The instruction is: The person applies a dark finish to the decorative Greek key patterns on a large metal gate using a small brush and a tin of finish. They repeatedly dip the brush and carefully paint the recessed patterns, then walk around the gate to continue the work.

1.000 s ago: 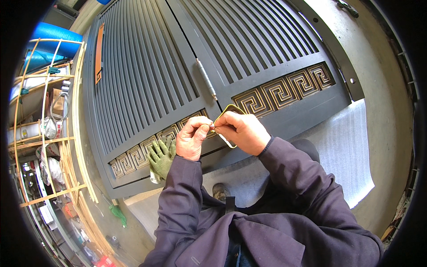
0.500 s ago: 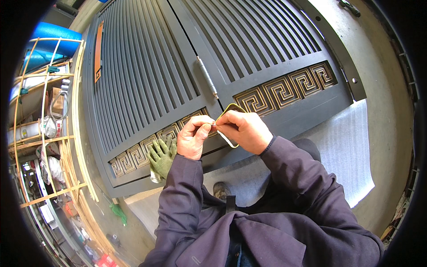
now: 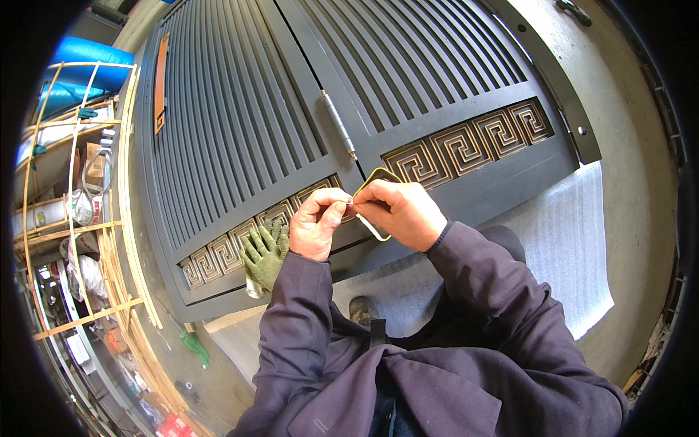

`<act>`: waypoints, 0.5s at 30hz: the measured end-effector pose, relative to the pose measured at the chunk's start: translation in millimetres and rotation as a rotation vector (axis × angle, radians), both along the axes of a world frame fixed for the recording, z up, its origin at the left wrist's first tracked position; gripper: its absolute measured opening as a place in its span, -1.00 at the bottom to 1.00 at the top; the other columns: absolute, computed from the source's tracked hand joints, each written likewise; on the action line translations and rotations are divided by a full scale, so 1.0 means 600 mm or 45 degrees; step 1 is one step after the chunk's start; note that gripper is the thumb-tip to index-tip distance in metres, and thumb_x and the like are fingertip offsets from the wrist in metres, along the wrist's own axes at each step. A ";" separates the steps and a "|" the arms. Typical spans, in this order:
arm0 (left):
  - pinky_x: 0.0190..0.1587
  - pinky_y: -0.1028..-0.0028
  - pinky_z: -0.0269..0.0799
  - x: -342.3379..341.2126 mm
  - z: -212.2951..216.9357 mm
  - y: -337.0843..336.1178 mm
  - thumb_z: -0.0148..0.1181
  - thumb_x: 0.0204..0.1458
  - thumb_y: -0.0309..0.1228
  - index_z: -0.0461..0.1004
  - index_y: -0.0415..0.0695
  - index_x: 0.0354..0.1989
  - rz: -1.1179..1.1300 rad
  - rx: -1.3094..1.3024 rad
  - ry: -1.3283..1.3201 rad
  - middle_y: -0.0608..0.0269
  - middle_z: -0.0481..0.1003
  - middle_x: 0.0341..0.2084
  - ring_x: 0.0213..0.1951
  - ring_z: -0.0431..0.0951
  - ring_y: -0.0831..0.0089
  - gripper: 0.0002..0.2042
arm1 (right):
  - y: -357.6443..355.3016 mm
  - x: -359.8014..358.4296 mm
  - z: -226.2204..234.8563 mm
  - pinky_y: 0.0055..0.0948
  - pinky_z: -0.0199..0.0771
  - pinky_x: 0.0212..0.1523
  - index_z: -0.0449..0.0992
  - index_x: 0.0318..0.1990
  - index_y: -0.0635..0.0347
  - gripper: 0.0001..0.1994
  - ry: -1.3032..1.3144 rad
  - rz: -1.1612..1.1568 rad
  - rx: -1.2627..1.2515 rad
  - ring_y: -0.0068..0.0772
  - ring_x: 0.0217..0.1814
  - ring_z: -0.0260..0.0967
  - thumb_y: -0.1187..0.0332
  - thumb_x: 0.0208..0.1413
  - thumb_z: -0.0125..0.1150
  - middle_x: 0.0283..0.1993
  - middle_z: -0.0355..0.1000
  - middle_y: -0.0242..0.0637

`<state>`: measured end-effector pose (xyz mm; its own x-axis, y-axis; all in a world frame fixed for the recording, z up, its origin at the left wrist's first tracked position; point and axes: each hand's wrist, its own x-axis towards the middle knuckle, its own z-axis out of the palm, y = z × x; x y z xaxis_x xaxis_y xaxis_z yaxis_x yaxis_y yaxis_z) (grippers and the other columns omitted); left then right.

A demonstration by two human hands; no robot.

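Together, both hands pinch one small item. The right hand [image 3: 399, 211] also grips a flat yellow-rimmed card [image 3: 378, 177], and the left hand [image 3: 317, 222] meets it fingertip to fingertip above the grey slatted gate [image 3: 240, 124].

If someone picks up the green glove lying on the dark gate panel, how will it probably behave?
The green glove looks like knitted fabric lying limp with splayed fingers, so it would likely flop and feel light. Its flat, soft shape on the gate panel suggests it will not roll; it should slide rather than tip when pushed.

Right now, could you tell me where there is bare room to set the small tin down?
The white foam sheet right of the right hand lies bare. The slatted gate panels above the hands are open too. It is crowded beside the left hand, where green gloves lie.
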<state>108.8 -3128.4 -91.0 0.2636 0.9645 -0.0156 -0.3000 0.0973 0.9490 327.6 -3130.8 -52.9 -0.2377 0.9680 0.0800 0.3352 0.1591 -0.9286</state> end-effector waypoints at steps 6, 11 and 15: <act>0.11 0.36 0.65 0.002 0.004 0.001 0.29 0.35 -0.52 0.61 -0.20 -0.02 -0.028 0.031 0.109 0.28 0.58 -0.11 -0.06 0.63 0.48 -0.90 | 0.001 0.004 -0.004 -0.36 0.65 -0.22 0.71 -0.12 0.19 -0.86 -0.056 0.009 0.025 -0.20 -0.27 0.70 0.35 0.25 0.43 -0.29 0.67 -0.16; 0.10 0.41 0.64 0.002 0.005 0.000 0.23 0.34 -0.63 0.60 -0.23 -0.04 -0.047 0.126 0.362 0.29 0.57 -0.13 -0.06 0.63 0.49 -0.89 | 0.005 0.006 -0.006 -0.25 0.63 -0.21 0.71 -0.14 0.16 -0.84 -0.035 0.022 0.000 -0.08 -0.27 0.66 0.29 0.25 0.42 -0.31 0.66 -0.14; 0.01 0.49 0.61 0.010 0.001 0.005 0.26 0.33 -0.60 0.61 -0.22 -0.07 -0.011 0.017 0.268 0.32 0.57 -0.15 -0.12 0.62 0.56 -0.91 | 0.005 0.014 -0.001 -0.32 0.60 -0.25 0.70 -0.13 0.19 -0.83 0.101 0.029 -0.302 -0.25 -0.37 0.61 0.30 0.26 0.44 -0.34 0.64 -0.18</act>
<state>115.1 -3125.3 -90.4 0.2637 0.9628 -0.0586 -0.0944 0.0863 0.9918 335.9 -3127.8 -53.7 -0.2617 0.9564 -0.1294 0.2582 -0.0598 -0.9642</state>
